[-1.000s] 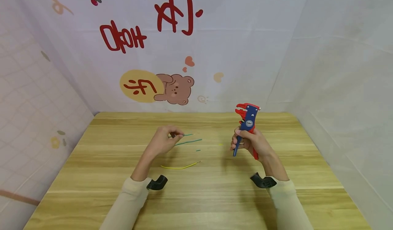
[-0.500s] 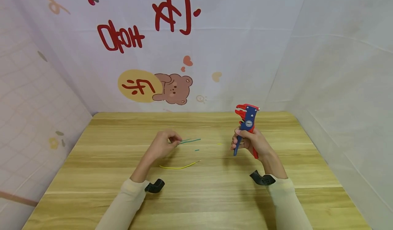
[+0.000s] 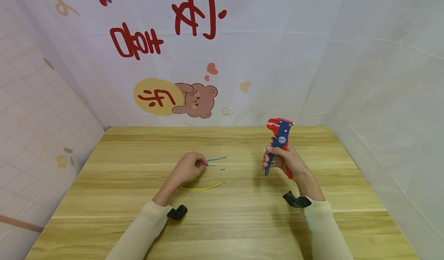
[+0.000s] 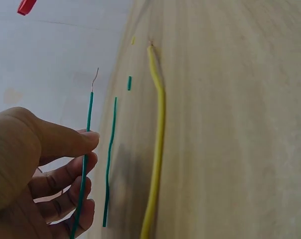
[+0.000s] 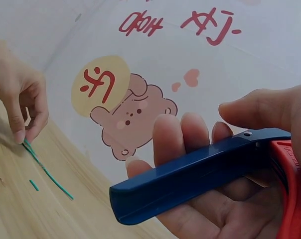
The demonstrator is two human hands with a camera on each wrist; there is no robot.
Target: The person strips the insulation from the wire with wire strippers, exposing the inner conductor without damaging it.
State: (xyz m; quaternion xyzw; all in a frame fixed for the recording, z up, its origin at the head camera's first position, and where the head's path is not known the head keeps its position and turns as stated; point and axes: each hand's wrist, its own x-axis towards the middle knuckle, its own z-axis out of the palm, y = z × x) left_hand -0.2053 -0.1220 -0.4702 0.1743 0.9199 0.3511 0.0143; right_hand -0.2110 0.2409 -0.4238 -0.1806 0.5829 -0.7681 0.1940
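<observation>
- My left hand [image 4: 46, 164] pinches a green wire [image 4: 89, 112] between thumb and finger, a narrow hold that I judge right for something so thin.
- I hold it short of its bare copper tip [image 4: 95, 78], so the tip stands free; I suppose that spares the fine strands from bending.
- The rest of that wire runs down across my other fingers, which probably steadies it.
- My right hand [image 3: 289, 161] grips the wire stripper [image 3: 282, 131], thumb over the blue handle [image 5: 175, 179] and fingers curled round it.
- Its handles stand spread and its red jaws gape to the left, so I take it that I am carrying it rather than squeezing.
- A second green wire [image 4: 108, 164] lies on the table [image 3: 222, 229] just beside my left hand, within easy reach.
- The yellow wire [image 3: 202, 190], copper showing at one end, lies nearer me, apart from the green ones.
- Two scraps, a short green piece [image 3: 222, 169] and a short yellow piece [image 3: 248, 162], lie between my hands; they look like trimmed insulation.
</observation>
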